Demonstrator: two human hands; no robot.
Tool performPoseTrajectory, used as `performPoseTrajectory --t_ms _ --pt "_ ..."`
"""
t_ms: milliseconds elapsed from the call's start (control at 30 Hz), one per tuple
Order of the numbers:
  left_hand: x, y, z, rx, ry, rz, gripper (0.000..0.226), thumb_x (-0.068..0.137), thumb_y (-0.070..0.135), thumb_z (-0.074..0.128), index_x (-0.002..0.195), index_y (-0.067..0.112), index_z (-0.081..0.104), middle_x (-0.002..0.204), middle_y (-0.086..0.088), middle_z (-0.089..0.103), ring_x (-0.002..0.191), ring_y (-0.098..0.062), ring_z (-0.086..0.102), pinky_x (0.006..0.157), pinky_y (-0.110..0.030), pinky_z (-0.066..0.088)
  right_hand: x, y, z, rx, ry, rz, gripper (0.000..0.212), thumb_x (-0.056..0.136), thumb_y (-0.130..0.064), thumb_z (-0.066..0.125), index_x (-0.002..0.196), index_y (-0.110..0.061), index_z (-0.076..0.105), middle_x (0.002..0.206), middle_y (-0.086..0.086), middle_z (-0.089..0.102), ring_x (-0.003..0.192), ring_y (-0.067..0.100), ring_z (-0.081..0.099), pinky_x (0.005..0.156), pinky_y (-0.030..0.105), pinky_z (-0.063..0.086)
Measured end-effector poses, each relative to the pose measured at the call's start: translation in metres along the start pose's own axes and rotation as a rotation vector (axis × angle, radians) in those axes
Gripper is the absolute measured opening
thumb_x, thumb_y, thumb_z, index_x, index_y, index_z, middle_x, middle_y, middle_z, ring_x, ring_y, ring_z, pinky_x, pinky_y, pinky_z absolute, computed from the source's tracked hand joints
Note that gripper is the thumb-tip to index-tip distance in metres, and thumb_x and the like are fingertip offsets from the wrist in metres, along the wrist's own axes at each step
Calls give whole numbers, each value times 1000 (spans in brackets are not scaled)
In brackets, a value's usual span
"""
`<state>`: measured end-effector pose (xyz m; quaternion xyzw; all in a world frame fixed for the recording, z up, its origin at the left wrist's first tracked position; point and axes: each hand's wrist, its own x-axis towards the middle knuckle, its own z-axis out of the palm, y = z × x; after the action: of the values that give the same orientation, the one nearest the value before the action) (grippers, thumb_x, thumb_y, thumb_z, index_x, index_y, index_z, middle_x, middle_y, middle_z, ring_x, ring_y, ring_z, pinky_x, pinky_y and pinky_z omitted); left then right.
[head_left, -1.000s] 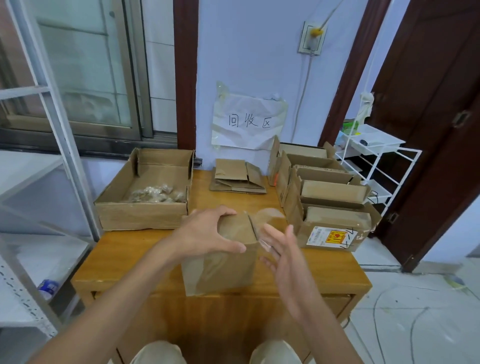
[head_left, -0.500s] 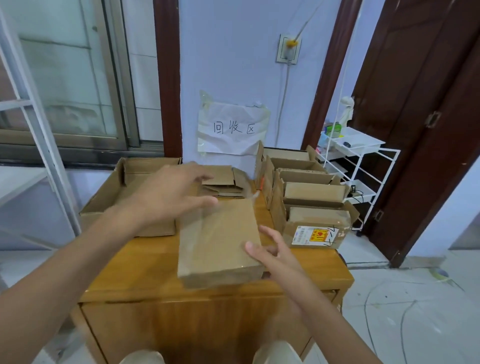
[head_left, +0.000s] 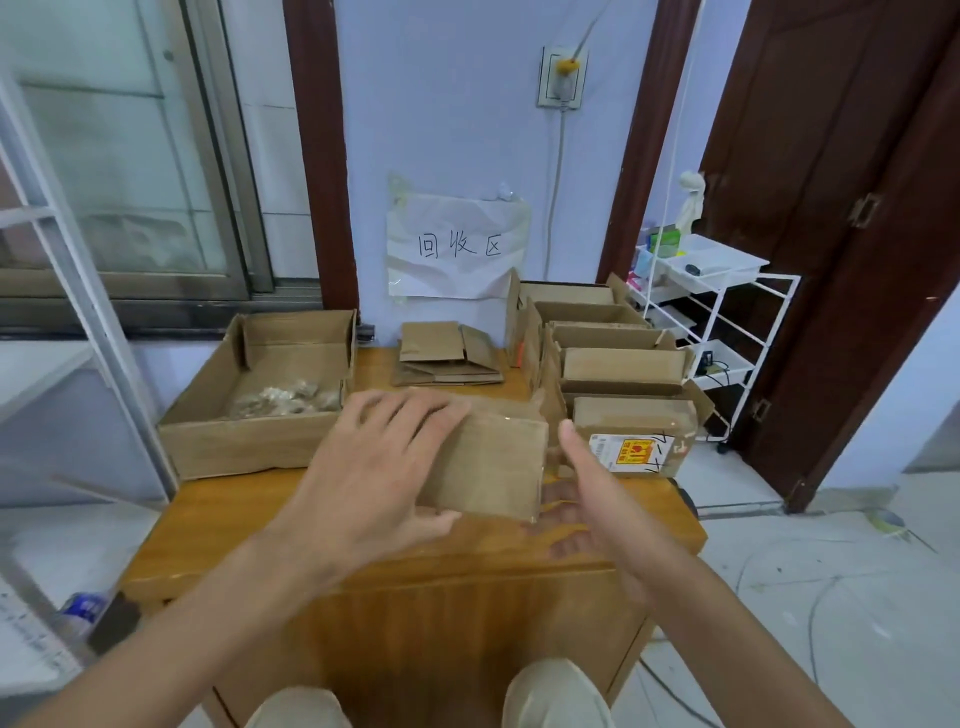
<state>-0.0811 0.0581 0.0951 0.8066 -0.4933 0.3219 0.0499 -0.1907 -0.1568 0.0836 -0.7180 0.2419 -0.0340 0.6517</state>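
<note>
Plainly light and stiff-walled, the cardboard box (head_left: 488, 467) is judged empty, easily dented mid-panel and best taken by its opposite side edges. It is set mid-table (head_left: 234, 525), back from the front edge. The left hand (head_left: 379, 467) is laid over its top with fingers straight and spread. The right hand (head_left: 582, 499) is held loose and unclenched just beside its right side — contact cannot be told. Room is pinched by the shallow carton (head_left: 249, 447) leftward and the labelled carton (head_left: 634, 441) rightward — free surface is left frontward.
</note>
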Motion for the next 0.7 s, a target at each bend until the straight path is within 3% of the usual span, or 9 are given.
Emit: performPoseTrajectory --t_ms 133,233,333,433,567,700 --pt "1 -17 4 -514 -55 -308 101 63 79 70 150 34 44 136 24 47 121 0 47 101 -30 43 -24 -6 -19 -416 259 -337 76 84 -89 15 119 -39 59 95 -9 72 84 8 70 80 40 58" --pt "-1 -26 20 -652 -130 -400 102 61 79 72 150 39 45 132 31 46 120 4 46 99 -30 44 -31 -8 -23 -644 349 -559 57 95 -76 29 134 -39 49 119 -21 62 104 -4 60 82 28 52" --pt "-5 -39 35 -610 -268 -430 105 59 86 69 151 41 45 134 29 48 124 -3 49 104 -36 46 -17 -5 -16 -735 215 -625 57 97 -71 41 147 -44 38 140 -24 47 120 -4 53 89 27 51" --pt "-9 -54 43 -636 -391 -450 107 57 92 65 149 39 50 126 30 51 120 -3 52 101 -34 47 8 -3 -7 -794 28 -643 59 98 -71 45 152 -50 33 148 -24 37 116 3 57 91 29 54" --pt "-17 -66 48 -632 -434 -423 110 55 94 65 149 38 51 124 33 49 118 0 51 100 -31 46 36 -6 3 -818 -173 -678 49 103 -60 51 150 -52 41 142 -20 43 125 2 51 82 20 52" --pt "-17 -75 46 -545 -481 -408 110 57 93 62 152 38 47 126 26 49 120 -9 50 104 -38 45 55 -13 10 -932 -148 -705 35 96 -69 49 122 -49 61 123 -26 54 107 5 62 84 38 57"
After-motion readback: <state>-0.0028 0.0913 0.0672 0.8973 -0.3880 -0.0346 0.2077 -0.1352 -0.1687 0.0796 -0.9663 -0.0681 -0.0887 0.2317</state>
